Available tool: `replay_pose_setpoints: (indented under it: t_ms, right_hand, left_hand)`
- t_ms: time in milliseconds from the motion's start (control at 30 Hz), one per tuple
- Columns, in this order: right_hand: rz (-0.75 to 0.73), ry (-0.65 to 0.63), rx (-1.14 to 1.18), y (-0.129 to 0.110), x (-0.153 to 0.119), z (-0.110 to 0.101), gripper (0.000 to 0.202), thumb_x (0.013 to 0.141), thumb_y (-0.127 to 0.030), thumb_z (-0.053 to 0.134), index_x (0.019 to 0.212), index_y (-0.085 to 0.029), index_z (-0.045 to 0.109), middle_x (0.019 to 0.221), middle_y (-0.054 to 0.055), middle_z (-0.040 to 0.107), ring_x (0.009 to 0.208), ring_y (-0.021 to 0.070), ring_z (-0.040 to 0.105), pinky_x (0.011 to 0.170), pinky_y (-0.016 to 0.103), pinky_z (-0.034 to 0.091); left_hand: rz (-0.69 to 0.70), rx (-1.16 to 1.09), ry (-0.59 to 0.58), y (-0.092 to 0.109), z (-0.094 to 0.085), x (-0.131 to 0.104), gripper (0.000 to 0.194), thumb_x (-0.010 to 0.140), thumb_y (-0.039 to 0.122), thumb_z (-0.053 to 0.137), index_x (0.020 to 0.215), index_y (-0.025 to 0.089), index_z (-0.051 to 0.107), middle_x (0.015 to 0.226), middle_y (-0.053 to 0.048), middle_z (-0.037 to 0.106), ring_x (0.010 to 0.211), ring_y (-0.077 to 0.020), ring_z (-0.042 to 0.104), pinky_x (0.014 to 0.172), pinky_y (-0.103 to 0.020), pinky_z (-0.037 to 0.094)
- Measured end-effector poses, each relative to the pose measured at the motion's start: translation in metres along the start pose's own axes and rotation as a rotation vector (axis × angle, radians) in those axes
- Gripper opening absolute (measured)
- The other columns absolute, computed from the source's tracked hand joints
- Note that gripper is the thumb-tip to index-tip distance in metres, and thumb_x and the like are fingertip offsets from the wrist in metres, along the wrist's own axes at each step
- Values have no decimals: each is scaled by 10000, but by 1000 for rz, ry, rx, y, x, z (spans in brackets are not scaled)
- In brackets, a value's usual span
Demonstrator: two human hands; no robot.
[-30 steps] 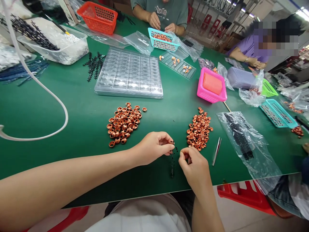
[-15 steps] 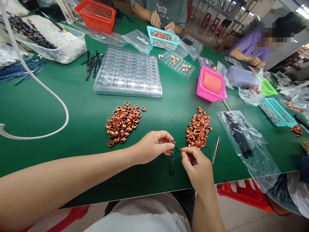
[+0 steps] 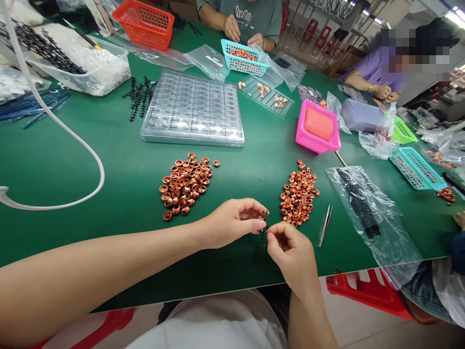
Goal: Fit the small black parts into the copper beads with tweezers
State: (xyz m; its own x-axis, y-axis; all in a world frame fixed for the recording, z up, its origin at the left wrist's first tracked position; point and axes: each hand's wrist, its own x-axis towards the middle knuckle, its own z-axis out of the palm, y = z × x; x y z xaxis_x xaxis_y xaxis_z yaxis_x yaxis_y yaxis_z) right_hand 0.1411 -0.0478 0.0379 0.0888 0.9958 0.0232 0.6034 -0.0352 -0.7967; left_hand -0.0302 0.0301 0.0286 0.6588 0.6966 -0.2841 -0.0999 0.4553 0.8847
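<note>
Between thumb and fingers, my left hand (image 3: 238,223) holds a thin black branched strip (image 3: 266,218) over the green table (image 3: 127,194). My right hand (image 3: 292,249) is pinched at the strip's right side, fingertips nearly meeting those of the left; whether a small piece sits in the pinch is too small to tell. A heap of copper-coloured cups (image 3: 186,184) lies beyond my left forearm. Another heap of smaller copper-coloured pieces (image 3: 298,194) is just beyond my right hand, with metal tweezers (image 3: 325,226) to its right.
Behind the heaps lie stacked clear trays (image 3: 192,109) and black strips (image 3: 140,97). A pink basket (image 3: 317,143) and a plastic bag (image 3: 388,228) are at the right. A white cable (image 3: 89,150) curves at the left. Other people sit across the table and at the right.
My right hand has moved left to the black strip, closing the gap between my hands. The left fingertips and the strip have shifted slightly to the right.
</note>
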Motion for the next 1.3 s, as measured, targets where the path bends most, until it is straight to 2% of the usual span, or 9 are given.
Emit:
replay_pose_setpoints:
  t_ms: [100,233,533,667,767,867,1000,1167,1300]
  right_hand:
    - [-2,38,-20,1,-1,1,106,798,-235,558,720,-198,619,605,-33,580,501,86,479,466,202,379]
    - [-50,93,-88,3,-1,3,108,818,-226,544,734,-203,609,615,-37,586,497,87,479,474,209,384]
    - [-356,284,-459,6,-3,20,82,873,-162,537,816,-207,575,698,-14,604,609,113,536,594,239,417]
    - [-293,255,-449,10,0,13,86,877,-171,539,814,-208,584,705,-19,599,589,106,524,599,236,414]
    - [-227,174,-451,17,0,5,100,870,-176,534,798,-211,595,692,-28,585,564,100,506,580,234,398]
    - [-215,100,-486,24,-1,3,115,874,-179,526,789,-209,597,700,-23,585,581,105,511,580,239,388]
    - [-224,87,-505,28,-5,5,134,895,-197,516,806,-203,615,730,-7,599,604,111,520,595,246,391]
    - [-176,110,-360,21,-8,-1,122,905,-219,525,891,-212,647,770,-8,629,589,104,521,598,241,419]
    - [-110,83,-213,16,-8,-4,122,903,-238,533,879,-222,652,761,-13,628,579,103,528,566,236,428]
  left_hand:
    - [-28,8,-21,-2,0,1,261,736,194,736,970,125,645,859,-12,678,793,-127,637,798,-282,514]
    - [-55,-7,-26,-2,1,1,176,721,209,739,837,124,636,753,4,666,708,-113,624,746,-267,522]
    - [-63,-2,86,-3,8,-2,147,689,179,729,744,136,600,678,19,639,659,-109,620,697,-246,525]
    - [-62,2,109,-2,7,-1,141,698,181,721,744,140,594,656,24,628,639,-107,619,682,-245,538]
    - [-49,11,105,-2,6,0,141,716,188,714,758,143,588,670,12,648,645,-116,631,682,-256,547]
    - [-43,32,105,-2,5,0,137,743,194,705,769,144,580,669,11,651,647,-118,632,681,-259,545]
    - [-44,32,105,-2,4,0,142,773,213,689,794,140,569,684,13,644,650,-115,625,697,-268,544]
    - [-21,28,73,-2,3,0,194,773,270,694,828,140,562,719,8,626,690,-127,622,716,-285,544]
    - [10,30,26,-2,2,-1,222,762,302,709,818,151,557,731,7,628,700,-126,611,718,-279,531]
